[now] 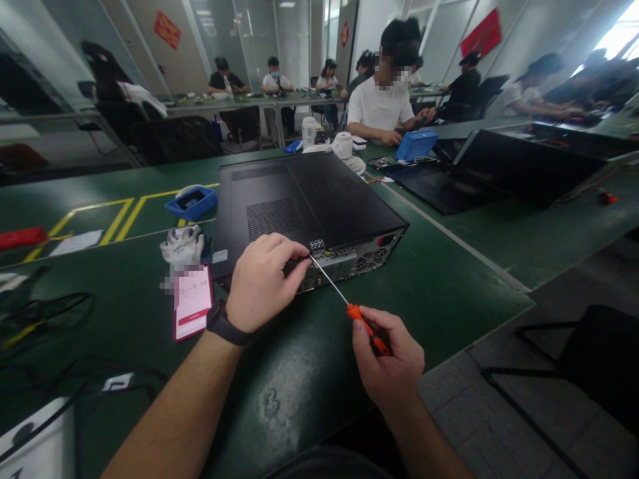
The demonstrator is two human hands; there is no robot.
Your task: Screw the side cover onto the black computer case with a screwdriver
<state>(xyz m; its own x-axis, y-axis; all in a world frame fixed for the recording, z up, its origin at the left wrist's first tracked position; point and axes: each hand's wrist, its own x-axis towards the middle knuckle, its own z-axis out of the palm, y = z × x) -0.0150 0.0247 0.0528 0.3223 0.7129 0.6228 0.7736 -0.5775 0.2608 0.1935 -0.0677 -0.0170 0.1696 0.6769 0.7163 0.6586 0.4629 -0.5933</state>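
A black computer case [329, 193] lies flat on the green table, its rear panel with ports and a fan grille facing me. My right hand [392, 356] is wrapped round the orange and black handle of a screwdriver [360, 318]. The shaft slants up and left to the case's rear edge. There my left hand [267, 283], wearing a dark wristband, pinches at the screwdriver's tip with thumb and forefinger. Whatever may be between those fingertips is too small to make out.
Left of the case lie a blue tray [192, 203], grey-white gloves [184, 246] and a phone [192, 306]. Cables [54, 306] spread at far left. White fans [342, 146] stand behind the case. Flat black panels [444, 186] lie to the right. A person [384, 100] works across the table.
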